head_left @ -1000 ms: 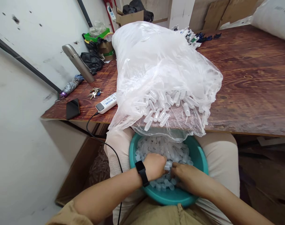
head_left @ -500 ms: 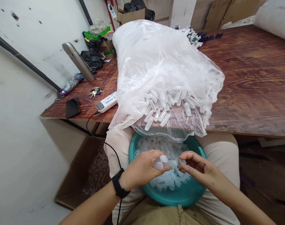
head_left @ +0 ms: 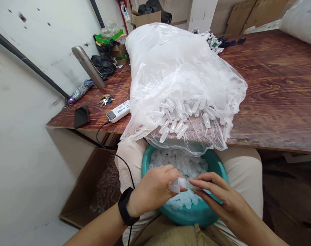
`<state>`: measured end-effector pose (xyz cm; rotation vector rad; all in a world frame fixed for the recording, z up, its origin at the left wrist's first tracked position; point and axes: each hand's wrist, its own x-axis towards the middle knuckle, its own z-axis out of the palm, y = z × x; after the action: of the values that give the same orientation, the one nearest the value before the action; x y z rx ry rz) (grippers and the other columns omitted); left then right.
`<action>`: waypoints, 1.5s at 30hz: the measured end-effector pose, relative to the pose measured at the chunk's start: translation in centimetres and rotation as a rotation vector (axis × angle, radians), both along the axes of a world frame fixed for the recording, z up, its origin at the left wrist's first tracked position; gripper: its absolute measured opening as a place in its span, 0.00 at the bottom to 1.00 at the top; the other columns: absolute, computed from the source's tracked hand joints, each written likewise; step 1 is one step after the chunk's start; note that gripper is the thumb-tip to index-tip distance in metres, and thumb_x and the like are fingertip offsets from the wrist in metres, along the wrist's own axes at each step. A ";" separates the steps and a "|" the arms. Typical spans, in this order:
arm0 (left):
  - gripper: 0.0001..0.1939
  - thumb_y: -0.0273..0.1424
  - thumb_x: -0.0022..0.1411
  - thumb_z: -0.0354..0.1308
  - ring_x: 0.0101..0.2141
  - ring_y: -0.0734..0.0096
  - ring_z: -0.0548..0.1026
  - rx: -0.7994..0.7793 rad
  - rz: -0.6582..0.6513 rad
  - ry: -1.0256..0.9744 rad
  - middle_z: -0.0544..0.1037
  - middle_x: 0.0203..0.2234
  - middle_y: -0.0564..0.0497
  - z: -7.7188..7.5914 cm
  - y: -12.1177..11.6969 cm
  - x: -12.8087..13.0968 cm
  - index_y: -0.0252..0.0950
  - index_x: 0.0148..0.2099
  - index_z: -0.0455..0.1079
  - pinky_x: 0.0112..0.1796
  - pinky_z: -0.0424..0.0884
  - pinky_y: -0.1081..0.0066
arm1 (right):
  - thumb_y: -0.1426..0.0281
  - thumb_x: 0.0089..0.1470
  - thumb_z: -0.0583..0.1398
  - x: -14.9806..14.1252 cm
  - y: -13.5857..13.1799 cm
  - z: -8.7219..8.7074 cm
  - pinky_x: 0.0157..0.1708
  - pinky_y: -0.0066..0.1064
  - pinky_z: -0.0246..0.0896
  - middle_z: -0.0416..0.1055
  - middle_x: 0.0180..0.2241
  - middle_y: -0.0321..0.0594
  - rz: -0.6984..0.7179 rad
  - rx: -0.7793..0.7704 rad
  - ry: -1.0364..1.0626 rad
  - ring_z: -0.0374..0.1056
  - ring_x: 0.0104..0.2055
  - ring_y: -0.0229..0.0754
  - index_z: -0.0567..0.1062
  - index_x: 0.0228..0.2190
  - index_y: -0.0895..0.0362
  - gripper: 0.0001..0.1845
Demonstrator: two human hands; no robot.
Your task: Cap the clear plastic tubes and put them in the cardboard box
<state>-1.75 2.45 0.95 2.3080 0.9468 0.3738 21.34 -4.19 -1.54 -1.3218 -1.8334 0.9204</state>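
A teal basin (head_left: 196, 214) full of small clear plastic tubes (head_left: 178, 162) rests on my lap below the table edge. My left hand (head_left: 151, 189), with a black watch on the wrist, is closed on a few clear tubes just above the basin. My right hand (head_left: 216, 193) meets it from the right and pinches one clear tube (head_left: 182, 183) between thumb and fingers. Above the basin, a big clear plastic bag (head_left: 178, 75) stuffed with the same tubes lies on the wooden table (head_left: 273, 89), its open mouth hanging over the edge.
On the table's left part lie a black phone (head_left: 81, 116), keys (head_left: 105, 99), a white power strip (head_left: 118, 111) with a black cable, a metal flask (head_left: 88, 67) and a folded umbrella (head_left: 80, 92). A cardboard box (head_left: 94, 191) of tubes sits on the floor at the left.
Both hands came up out of the tubes in the basin. My left hand brought up a few tubes, and my right hand moved in and pinched one at the left hand's fingertips.
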 end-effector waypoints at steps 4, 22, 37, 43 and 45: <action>0.04 0.29 0.66 0.59 0.34 0.67 0.76 0.123 -0.029 -0.008 0.77 0.34 0.50 -0.2 -0.5 -0.2 0.37 0.44 0.72 0.33 0.67 0.70 | 0.58 0.66 0.56 -0.3 -0.5 -0.5 0.40 0.31 0.73 0.78 0.37 0.39 -0.056 -0.173 0.043 0.77 0.38 0.44 0.73 0.55 0.45 0.19; 0.06 0.33 0.66 0.61 0.34 0.68 0.75 0.037 0.014 -0.017 0.77 0.34 0.51 -0.2 -2.1 -0.8 0.37 0.43 0.72 0.34 0.67 0.70 | 0.53 0.69 0.45 -1.0 -0.6 0.6 0.36 0.34 0.66 0.74 0.30 0.39 0.136 -0.345 -0.144 0.72 0.33 0.46 0.72 0.33 0.50 0.23; 0.07 0.24 0.65 0.59 0.34 0.66 0.76 0.144 0.116 -0.084 0.76 0.32 0.51 -0.9 -4.7 -3.3 0.37 0.46 0.71 0.35 0.70 0.69 | 0.53 0.70 0.40 -4.5 0.1 0.2 0.36 0.36 0.62 0.70 0.29 0.38 0.267 -0.267 -0.226 0.69 0.33 0.46 0.66 0.29 0.51 0.26; 0.10 0.31 0.66 0.60 0.39 0.66 0.77 0.146 0.453 -0.209 0.78 0.38 0.50 -2.6 -6.0 -9.3 0.42 0.50 0.69 0.41 0.73 0.70 | 0.54 0.70 0.45 -4.3 1.6 0.2 0.39 0.33 0.62 0.75 0.35 0.37 0.322 -0.452 -0.185 0.72 0.38 0.45 0.70 0.36 0.50 0.21; 0.10 0.37 0.65 0.60 0.39 0.64 0.76 0.158 0.869 -0.179 0.78 0.39 0.49 -4.2 -6.0 -13.3 0.41 0.47 0.70 0.42 0.73 0.68 | 0.55 0.69 0.46 -3.5 2.1 -0.8 0.41 0.35 0.61 0.76 0.38 0.38 0.272 -0.432 -0.259 0.73 0.41 0.47 0.71 0.40 0.50 0.18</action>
<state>-15.06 -3.54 -3.25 1.8250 1.8394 1.0109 17.86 -2.09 -2.36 -1.5276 -2.1293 1.4067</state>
